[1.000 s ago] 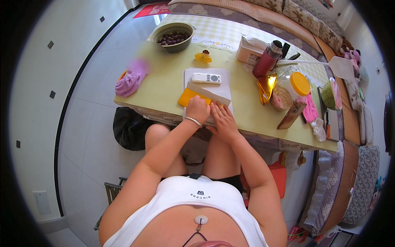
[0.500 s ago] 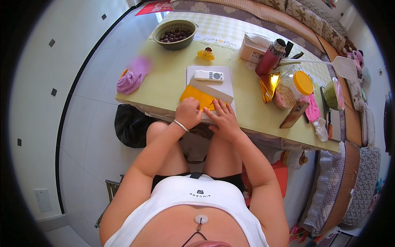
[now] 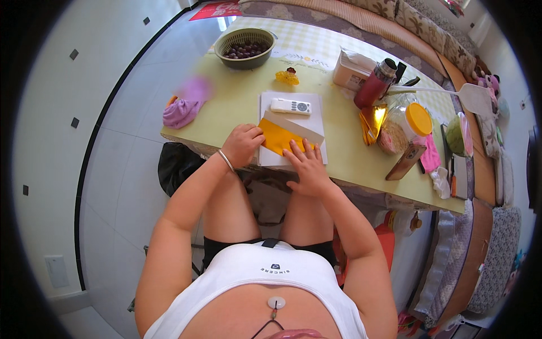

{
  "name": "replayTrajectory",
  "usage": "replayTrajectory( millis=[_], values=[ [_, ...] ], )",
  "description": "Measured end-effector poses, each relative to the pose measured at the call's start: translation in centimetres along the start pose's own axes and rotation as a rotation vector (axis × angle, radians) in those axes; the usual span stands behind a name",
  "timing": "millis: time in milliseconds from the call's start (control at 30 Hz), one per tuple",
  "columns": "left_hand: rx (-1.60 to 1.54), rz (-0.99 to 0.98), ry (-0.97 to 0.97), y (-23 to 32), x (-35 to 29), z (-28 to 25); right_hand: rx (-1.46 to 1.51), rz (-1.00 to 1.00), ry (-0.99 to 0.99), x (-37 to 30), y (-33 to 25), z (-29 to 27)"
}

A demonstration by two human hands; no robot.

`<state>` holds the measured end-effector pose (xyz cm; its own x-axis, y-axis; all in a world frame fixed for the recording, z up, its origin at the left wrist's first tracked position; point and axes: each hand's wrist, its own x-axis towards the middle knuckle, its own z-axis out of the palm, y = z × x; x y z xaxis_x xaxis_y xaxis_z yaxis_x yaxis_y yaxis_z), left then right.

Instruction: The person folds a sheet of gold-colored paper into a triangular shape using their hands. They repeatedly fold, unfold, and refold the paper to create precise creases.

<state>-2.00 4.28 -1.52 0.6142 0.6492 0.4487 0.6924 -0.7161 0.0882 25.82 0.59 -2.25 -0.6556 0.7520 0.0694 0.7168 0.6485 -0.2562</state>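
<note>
A sheet of gold paper [image 3: 276,139] with a pale strip along its far edge lies slanted on a stack of white paper [image 3: 314,103] near the table's front edge. At the gold paper's left end, my left hand [image 3: 243,144] is closed, its fingertips pinched on the edge. My right hand [image 3: 309,168] lies open, fingers spread and resting flat over the right part of the gold paper. Just beyond, a white remote control [image 3: 291,106] rests on the white stack.
A colander of dark round fruit [image 3: 244,50] and a yellow hair claw [image 3: 287,76] stand farther back. On the right are a red thermos [image 3: 375,85], folded gold paper [image 3: 372,124], a yellow-lidded jar [image 3: 418,118] and a phone [image 3: 405,162]. Purple cloth [image 3: 182,113] lies left.
My left hand has slid left from the middle of the gold paper to its left end. My right hand has shifted slightly right and stays flat on the paper.
</note>
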Motion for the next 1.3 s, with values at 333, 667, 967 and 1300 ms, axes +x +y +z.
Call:
replayTrajectory(
  millis=[333,667,967,1300],
  values=[
    [0.143,0.197,0.068,-1.9,-0.1,1.3,0.085,-0.016,0.052,0.1,0.7,0.4],
    [-0.046,0.147,0.125,2.7,0.7,1.2,0.137,-0.081,0.259,2.9,5.7,0.3],
    [-0.463,-0.064,0.064,0.8,-0.6,1.2,0.267,0.066,0.523,3.0,0.7,2.1],
    [-0.566,-0.375,0.007,-0.6,0.6,3.5,0.306,0.085,0.617,3.4,-0.3,2.6]
  ],
)
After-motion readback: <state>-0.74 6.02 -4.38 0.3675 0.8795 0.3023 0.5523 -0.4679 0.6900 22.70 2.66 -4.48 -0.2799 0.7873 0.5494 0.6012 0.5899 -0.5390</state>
